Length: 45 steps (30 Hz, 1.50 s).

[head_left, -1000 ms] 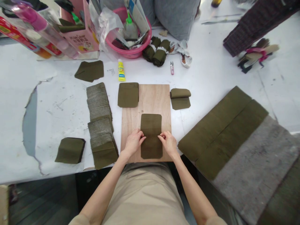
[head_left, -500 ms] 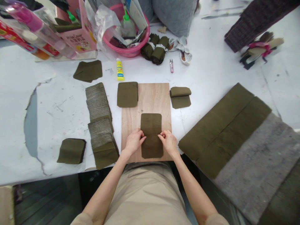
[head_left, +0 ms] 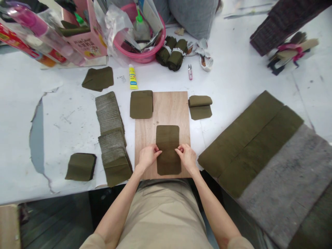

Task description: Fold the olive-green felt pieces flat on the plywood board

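Note:
An olive fabric piece (head_left: 168, 148) lies lengthwise on the light wooden board (head_left: 171, 107). My left hand (head_left: 149, 156) pinches its left edge between thumb and fingers. At the opposite edge, my right hand (head_left: 186, 157) holds the cloth in a similar pinch. A squarish olive stack (head_left: 141, 104) rests over the board's upper left corner. Just right of the board is a small folded olive piece (head_left: 200, 107). Overlapping ribbed olive pieces (head_left: 110, 114) form a column to the left.
Behind the board are a yellow tube (head_left: 133, 77), small snips (head_left: 190, 72), rolled olive bundles (head_left: 177, 55) and a pink basket (head_left: 145, 57). Another olive stack (head_left: 80, 167) lies at left. Large olive panels (head_left: 249, 145) cover the right side, over the table's front edge.
Both hands keep their pinch on the fabric with almost no movement. The camera view has shifted very slightly.

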### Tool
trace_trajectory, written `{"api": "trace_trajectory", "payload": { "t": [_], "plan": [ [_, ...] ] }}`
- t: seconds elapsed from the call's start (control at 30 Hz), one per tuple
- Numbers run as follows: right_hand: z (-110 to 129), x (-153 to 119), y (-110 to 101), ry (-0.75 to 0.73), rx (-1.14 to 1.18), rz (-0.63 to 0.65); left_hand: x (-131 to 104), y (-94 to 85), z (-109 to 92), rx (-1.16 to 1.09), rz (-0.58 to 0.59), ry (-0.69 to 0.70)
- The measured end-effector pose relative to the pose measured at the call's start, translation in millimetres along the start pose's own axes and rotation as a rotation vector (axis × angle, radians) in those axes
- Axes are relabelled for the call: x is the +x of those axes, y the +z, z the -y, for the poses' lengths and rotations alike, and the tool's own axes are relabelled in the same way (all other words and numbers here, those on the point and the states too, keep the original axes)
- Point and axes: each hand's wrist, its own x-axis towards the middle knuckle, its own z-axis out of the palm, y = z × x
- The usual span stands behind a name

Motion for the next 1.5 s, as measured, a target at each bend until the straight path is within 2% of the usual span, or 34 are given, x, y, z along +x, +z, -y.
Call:
{"api": "trace_trajectory", "payload": {
  "t": [0.33, 0.7, 0.97, 1.07, 1.17, 1.23, 1.3, 1.4, 1.5],
  "plan": [
    [1.0, 0.1, -0.5, 0.013, -0.005, 0.011, -1.8, -0.9, 6.7, -0.064, 0.006, 0.009],
    [3.4, -0.9, -1.8, 0.008, -0.007, 0.000, -4.6, 2.3, 4.4, -0.067, -0.040, 0.015],
    [3.6, -1.7, -2.8, 0.002, 0.015, -0.009, -9.8, 9.8, 9.4, -0.158, -0.135, 0.011],
    [3.0, -1.2, -1.7, 0.007, 0.009, -0.009, -14.3, 18.6, -0.5, -0.176, -0.319, 0.052],
    [2.1, 0.1, -0.6, -0.007, 0.000, -0.013, -13.3, 37.1, -19.1, -0.110, -0.477, 0.244],
    [1.7, 1.0, -0.9, -0.013, -0.003, -0.012, -8.8, 52.2, -29.0, -0.027, -0.485, 0.366],
    [1.9, 1.2, -2.5, -0.007, -0.001, -0.006, -3.4, 65.2, -33.0, 0.070, -0.458, 0.420],
    [4.7, -0.7, -6.1, -0.019, -0.001, 0.009, 1.6, 75.9, -30.4, 0.160, -0.418, 0.429],
    [8.9, -3.6, -5.4, -0.129, -0.063, -0.106, 2.4, 78.8, -26.3, 0.182, -0.419, 0.421]
  ]
}}
